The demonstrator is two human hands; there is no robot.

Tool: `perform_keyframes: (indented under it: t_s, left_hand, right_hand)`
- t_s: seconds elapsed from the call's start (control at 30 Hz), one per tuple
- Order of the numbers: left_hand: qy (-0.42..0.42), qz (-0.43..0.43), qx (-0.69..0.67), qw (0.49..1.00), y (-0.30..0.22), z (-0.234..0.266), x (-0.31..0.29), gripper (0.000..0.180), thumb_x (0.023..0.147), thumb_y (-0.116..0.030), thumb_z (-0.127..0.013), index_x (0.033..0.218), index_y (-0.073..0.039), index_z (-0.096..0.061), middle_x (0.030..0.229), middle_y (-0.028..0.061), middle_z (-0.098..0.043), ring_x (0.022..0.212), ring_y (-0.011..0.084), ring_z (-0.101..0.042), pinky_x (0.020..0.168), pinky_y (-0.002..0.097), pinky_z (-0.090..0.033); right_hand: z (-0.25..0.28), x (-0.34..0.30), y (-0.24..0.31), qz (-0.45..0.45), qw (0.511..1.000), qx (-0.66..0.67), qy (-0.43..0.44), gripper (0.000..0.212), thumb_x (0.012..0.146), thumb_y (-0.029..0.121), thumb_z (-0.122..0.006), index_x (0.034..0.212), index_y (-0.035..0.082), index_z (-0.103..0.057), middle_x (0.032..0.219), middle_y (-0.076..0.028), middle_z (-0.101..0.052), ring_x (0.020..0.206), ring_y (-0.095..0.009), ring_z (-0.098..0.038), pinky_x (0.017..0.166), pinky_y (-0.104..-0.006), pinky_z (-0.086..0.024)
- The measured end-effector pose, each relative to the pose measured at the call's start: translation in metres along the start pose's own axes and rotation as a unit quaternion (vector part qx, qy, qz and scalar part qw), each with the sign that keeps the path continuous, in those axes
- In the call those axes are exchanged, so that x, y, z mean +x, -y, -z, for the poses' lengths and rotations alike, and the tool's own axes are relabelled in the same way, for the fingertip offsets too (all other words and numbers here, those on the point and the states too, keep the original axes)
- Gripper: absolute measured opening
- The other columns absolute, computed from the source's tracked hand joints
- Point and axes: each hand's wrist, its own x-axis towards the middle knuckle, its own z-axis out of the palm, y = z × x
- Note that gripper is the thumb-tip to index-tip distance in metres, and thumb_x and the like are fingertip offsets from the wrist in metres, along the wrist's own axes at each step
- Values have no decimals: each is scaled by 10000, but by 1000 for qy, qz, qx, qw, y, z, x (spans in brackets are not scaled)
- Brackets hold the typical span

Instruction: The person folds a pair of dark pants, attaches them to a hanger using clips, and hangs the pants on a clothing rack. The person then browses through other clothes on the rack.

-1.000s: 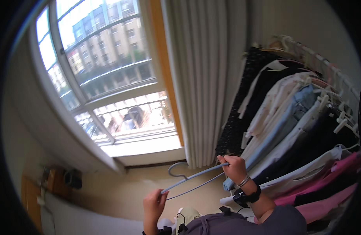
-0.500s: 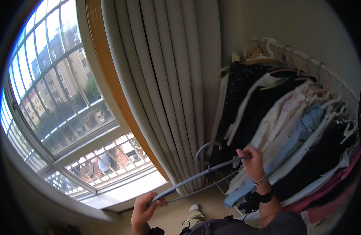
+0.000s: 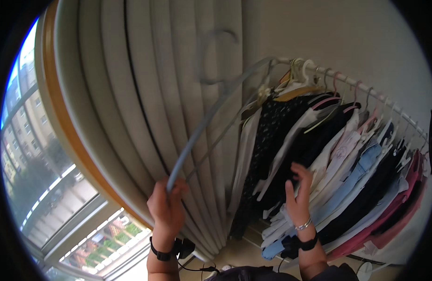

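In my left hand (image 3: 165, 206), the fingers are wrapped round one end of a grey-blue clothes hanger (image 3: 200, 125). The hanger tilts up and to the right in front of the curtain, its hook blurred and its far end near the left end of the clothes rail (image 3: 361, 87). My right hand (image 3: 299, 195) holds nothing, with thumb and fingers apart. It hovers in front of the hanging clothes (image 3: 291, 140), nearest to some black and white garments; whether it touches them I cannot tell.
Long pale curtains (image 3: 103, 122) hang at the left, beside a wooden frame strip (image 3: 68, 136) and a barred window (image 3: 61, 225). Several garments fill the rail on the right, among them a light blue one (image 3: 351, 173) and a dark pink one (image 3: 403, 196).
My right hand has let go of the hanger and opened. My left hand has risen, swinging the hanger up into a steep tilt. The view has turned right, toward the clothes rail.
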Motion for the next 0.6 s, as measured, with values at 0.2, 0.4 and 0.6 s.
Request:
perform_keyframes:
  t_s: [0.2,0.4,0.6]
  left_hand:
    - [117,28,45,992,15,-58,73,73,948,-79,-528,961,-10,-548,765,174,-621,712,349,-636,631,361,-490]
    - [141,-21,61,988,38,-108,113,136,956,-139,-530,952,-3,-535,719,164,-612,679,384,-605,609,410,-466]
    - [231,0,-82,969,28,-97,134,109,949,-82,-494,898,-10,-558,661,72,-586,576,155,-489,556,293,-396]
  right_hand:
    - [17,-22,4,-50,994,-94,37,335,873,79,-598,1193,43,-506,1275,-152,-512,1117,-304,-468,896,-364,-413]
    - [23,-10,19,-23,986,-163,39,275,839,77,-620,1104,34,-560,1200,-152,-561,1121,-345,-481,985,-427,-370]
    - [37,41,62,111,962,-197,150,207,827,96,-645,1025,57,-600,1186,-126,-572,1134,-353,-485,988,-450,-386]
